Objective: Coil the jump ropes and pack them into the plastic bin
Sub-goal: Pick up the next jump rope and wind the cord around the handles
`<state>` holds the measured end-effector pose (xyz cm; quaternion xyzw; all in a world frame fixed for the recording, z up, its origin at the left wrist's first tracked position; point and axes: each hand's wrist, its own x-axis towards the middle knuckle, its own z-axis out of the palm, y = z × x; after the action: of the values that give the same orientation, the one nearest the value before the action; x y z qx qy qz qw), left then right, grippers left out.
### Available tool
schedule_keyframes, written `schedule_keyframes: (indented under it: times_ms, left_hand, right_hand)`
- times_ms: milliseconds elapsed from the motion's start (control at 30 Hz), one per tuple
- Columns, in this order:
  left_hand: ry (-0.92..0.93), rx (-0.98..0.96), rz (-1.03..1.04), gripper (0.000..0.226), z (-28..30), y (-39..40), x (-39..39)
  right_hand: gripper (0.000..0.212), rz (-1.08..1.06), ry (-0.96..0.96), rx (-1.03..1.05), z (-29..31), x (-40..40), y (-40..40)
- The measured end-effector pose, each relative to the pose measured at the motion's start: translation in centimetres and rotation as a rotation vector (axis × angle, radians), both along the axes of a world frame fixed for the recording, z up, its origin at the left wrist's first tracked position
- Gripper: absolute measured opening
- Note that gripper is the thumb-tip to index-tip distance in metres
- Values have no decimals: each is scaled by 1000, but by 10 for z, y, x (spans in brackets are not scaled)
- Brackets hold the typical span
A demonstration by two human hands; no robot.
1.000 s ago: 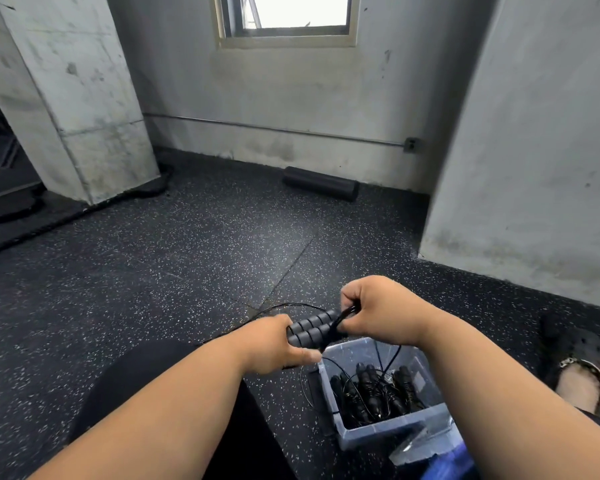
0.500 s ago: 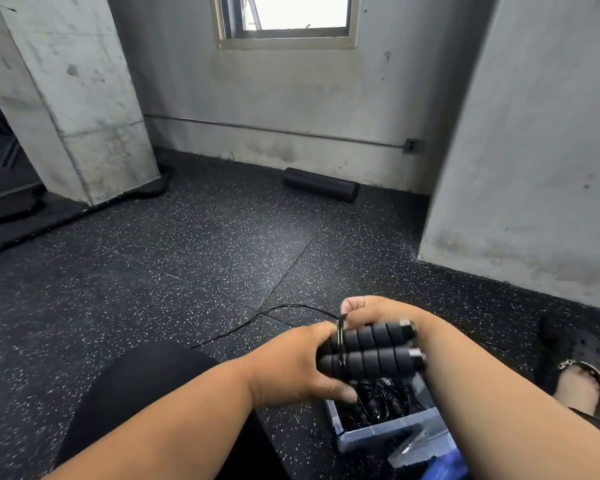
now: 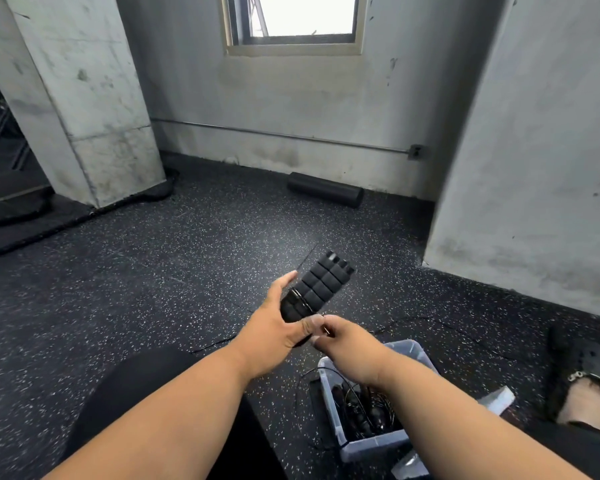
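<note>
Two black foam jump rope handles (image 3: 317,287) are held side by side in my left hand (image 3: 278,332), pointing up and to the right. My right hand (image 3: 347,341) pinches the thin black cord at the lower end of the handles, just right of my left thumb. The cord is wrapped around the handles near their base. Below my right forearm stands the clear plastic bin (image 3: 371,445), with several coiled black jump ropes (image 3: 361,407) inside. A loose loop of cord hangs over the bin's left wall onto the floor.
The floor is black speckled rubber. A black foam roller (image 3: 326,188) lies against the far wall. A concrete pillar (image 3: 84,98) stands at the left and a wall juts out at the right. My foot in a black sandal (image 3: 582,386) rests right of the bin, beside a clear lid (image 3: 496,400).
My hands rose away from the bin and turned the handles from level to pointing up and right. My right hand shifted from behind the handles to their lower end, pinching the cord.
</note>
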<state>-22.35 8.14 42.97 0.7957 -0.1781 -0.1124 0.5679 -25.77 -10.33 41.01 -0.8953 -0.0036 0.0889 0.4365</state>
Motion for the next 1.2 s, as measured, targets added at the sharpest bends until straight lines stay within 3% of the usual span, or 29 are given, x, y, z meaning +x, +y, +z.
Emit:
schedule_keyframes:
  times_ms: [100, 200, 367, 500, 567, 667, 900, 1067, 1200]
  left_hand:
    - [-23, 111, 136, 73, -10, 7, 12]
    - [-77, 389, 160, 73, -17, 15, 17]
    - [-174, 721, -27, 71, -22, 5, 2]
    - [-214, 687, -312, 76, -18, -7, -12]
    - [-237, 577, -343, 81, -10, -10, -20]
    - [-235, 429, -287, 79, 3, -7, -32]
    - [-294, 439, -341, 75, 13, -11, -47]
    - [-237, 357, -340, 72, 13, -15, -49]
    - [-178, 230, -273, 76, 13, -15, -44]
  right_hand:
    - [27, -27, -26, -90, 10, -4, -17]
    - [32, 78, -68, -163, 33, -11, -21]
    - [29, 335, -128, -549, 81, -24, -15]
    - [26, 375, -177, -565, 102, -25, -12]
    - [26, 321, -182, -460, 109, -18, -26]
    - [27, 214, -149, -140, 109, -11, -50]
    - [24, 170, 188, 415, 62, -10, -68]
    - [48, 222, 193, 637, 47, -4, -61]
    - [38, 134, 215, 996, 22, -5, -49]
